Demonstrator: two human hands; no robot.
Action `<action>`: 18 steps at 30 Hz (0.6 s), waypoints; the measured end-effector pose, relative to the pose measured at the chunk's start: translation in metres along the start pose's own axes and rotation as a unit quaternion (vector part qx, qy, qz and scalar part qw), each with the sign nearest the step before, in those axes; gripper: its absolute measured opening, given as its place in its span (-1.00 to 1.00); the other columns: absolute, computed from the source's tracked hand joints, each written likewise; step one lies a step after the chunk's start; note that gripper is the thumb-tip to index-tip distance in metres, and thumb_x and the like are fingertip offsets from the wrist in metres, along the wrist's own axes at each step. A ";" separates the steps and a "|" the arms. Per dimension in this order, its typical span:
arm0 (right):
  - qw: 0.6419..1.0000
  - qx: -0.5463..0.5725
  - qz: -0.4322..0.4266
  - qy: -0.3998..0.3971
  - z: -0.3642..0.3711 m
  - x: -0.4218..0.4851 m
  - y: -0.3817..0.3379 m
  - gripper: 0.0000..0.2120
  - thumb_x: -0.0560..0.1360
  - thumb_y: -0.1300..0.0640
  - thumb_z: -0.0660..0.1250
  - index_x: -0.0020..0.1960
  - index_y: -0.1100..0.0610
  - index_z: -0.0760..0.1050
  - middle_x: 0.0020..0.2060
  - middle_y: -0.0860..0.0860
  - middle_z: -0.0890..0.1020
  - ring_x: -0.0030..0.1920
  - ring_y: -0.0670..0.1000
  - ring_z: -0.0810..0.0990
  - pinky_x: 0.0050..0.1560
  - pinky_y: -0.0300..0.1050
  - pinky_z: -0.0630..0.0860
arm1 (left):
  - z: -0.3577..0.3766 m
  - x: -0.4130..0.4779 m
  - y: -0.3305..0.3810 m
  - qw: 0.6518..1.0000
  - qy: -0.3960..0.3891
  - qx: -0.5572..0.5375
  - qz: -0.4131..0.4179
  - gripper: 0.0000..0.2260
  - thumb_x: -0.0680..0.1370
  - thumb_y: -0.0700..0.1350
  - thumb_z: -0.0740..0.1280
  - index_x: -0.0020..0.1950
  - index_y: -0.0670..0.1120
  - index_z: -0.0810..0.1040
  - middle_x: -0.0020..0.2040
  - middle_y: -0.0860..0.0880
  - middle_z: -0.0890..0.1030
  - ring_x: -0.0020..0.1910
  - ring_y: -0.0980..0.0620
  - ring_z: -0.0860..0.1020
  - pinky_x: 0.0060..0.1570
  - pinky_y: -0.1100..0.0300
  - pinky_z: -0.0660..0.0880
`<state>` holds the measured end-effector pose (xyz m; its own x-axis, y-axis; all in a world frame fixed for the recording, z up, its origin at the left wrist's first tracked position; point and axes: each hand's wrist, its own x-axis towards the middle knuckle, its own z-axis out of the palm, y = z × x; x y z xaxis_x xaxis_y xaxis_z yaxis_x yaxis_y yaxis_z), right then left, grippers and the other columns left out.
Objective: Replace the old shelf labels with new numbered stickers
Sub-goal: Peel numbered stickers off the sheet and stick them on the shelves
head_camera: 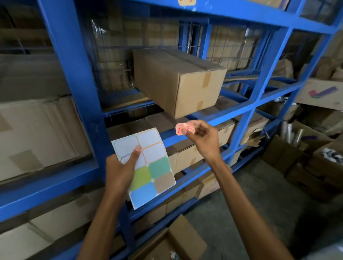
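My left hand [120, 170] grips a sticker sheet [148, 167] from its left edge, thumb pressed on its face. The sheet carries green, blue and brown stickers in its lower half, and its upper half shows blank white outlines. My right hand [202, 137] pinches a pink sticker [181, 128] with red marks on it, held just in front of the blue shelf beam [232, 111] below a cardboard box. Another pink label [186, 1] is stuck on the top beam, cut off by the frame edge.
A long cardboard box [176, 79] juts out over the shelf beam right above my right hand. Blue rack posts [74, 74] stand at the left and right. Cartons fill the shelves, and open boxes [306, 157] crowd the floor at the right and below.
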<state>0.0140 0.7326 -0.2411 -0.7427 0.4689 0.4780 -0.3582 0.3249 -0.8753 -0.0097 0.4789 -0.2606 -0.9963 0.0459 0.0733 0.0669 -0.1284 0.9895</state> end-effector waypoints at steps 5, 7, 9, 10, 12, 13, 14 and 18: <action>0.997 -0.043 0.063 -0.023 0.008 0.014 0.070 -0.75 0.40 0.28 0.58 -0.11 -0.04 0.64 -0.17 -0.07 0.73 -0.13 -0.04 0.70 0.01 0.02 0.66 | 0.008 -0.002 -0.022 1.000 -0.005 0.026 -0.002 -0.91 0.55 -0.08 0.50 -0.14 0.08 0.67 -0.31 0.32 0.71 -0.28 0.34 0.68 -0.39 0.46 0.53; 0.995 -0.055 0.083 -0.015 0.010 0.019 0.094 -0.77 0.39 0.29 0.59 -0.10 0.02 0.62 -0.16 0.01 0.72 -0.12 0.00 0.70 0.02 0.05 0.64 | 0.015 0.001 -0.032 1.000 0.000 0.028 -0.008 -0.90 0.54 -0.08 0.50 -0.15 0.09 0.66 -0.34 0.34 0.69 -0.30 0.35 0.67 -0.41 0.47 0.52; 0.993 -0.069 0.098 -0.002 0.012 0.025 0.113 -0.77 0.38 0.27 0.60 -0.08 0.07 0.61 -0.14 0.03 0.72 -0.08 0.06 0.71 0.02 0.04 0.64 | 0.022 0.005 -0.041 0.999 0.005 0.030 -0.011 -0.89 0.54 -0.07 0.50 -0.17 0.09 0.65 -0.35 0.34 0.68 -0.32 0.36 0.67 -0.44 0.46 0.51; 0.992 -0.078 0.103 0.001 0.012 0.028 0.121 -0.76 0.37 0.26 0.61 -0.08 0.08 0.60 -0.14 0.03 0.71 -0.05 0.10 0.71 0.02 0.03 0.64 | 0.027 0.008 -0.045 0.999 0.007 0.033 -0.013 -0.89 0.53 -0.07 0.50 -0.18 0.09 0.65 -0.35 0.34 0.69 -0.32 0.35 0.67 -0.44 0.45 0.51; 0.990 -0.085 0.115 0.001 0.011 0.037 0.135 -0.73 0.36 0.26 0.62 -0.08 0.06 0.57 -0.14 -0.01 0.69 -0.05 0.09 0.69 0.02 0.00 0.64 | 0.034 0.015 -0.052 0.999 0.009 0.039 -0.018 -0.90 0.54 -0.06 0.50 -0.17 0.08 0.66 -0.33 0.32 0.70 -0.29 0.32 0.69 -0.41 0.42 0.55; 0.989 -0.085 0.122 0.001 0.010 0.041 0.142 -0.72 0.36 0.26 0.62 -0.08 0.06 0.57 -0.14 -0.02 0.68 -0.06 0.06 0.67 0.02 -0.03 0.64 | 0.039 0.019 -0.056 0.999 0.010 0.044 -0.021 -0.90 0.54 -0.05 0.50 -0.17 0.08 0.67 -0.31 0.31 0.71 -0.27 0.31 0.70 -0.39 0.40 0.57; 0.988 -0.083 0.128 0.003 0.009 0.045 0.148 -0.72 0.36 0.26 0.62 -0.07 0.08 0.57 -0.13 -0.01 0.68 -0.05 0.04 0.66 0.01 -0.05 0.64 | 0.041 0.022 -0.059 0.998 0.010 0.049 -0.024 -0.91 0.53 -0.03 0.50 -0.17 0.07 0.67 -0.31 0.31 0.71 -0.26 0.30 0.70 -0.37 0.39 0.59; 0.990 -0.071 0.125 0.002 -0.001 0.056 0.167 -0.72 0.38 0.23 0.61 -0.01 0.17 0.57 -0.06 0.06 0.67 -0.05 0.00 0.63 -0.06 -0.24 0.58 | 0.055 0.033 -0.071 0.997 0.013 0.069 -0.033 -0.91 0.51 0.02 0.50 -0.17 0.07 0.67 -0.30 0.31 0.71 -0.25 0.31 0.70 -0.26 0.28 0.59</action>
<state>-0.0869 0.8144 -0.3604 -0.7954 0.5531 0.2478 -0.0791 0.3106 -0.9472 -0.0441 0.5438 -0.3217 -0.9997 0.0240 0.0065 0.0068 0.0111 0.9999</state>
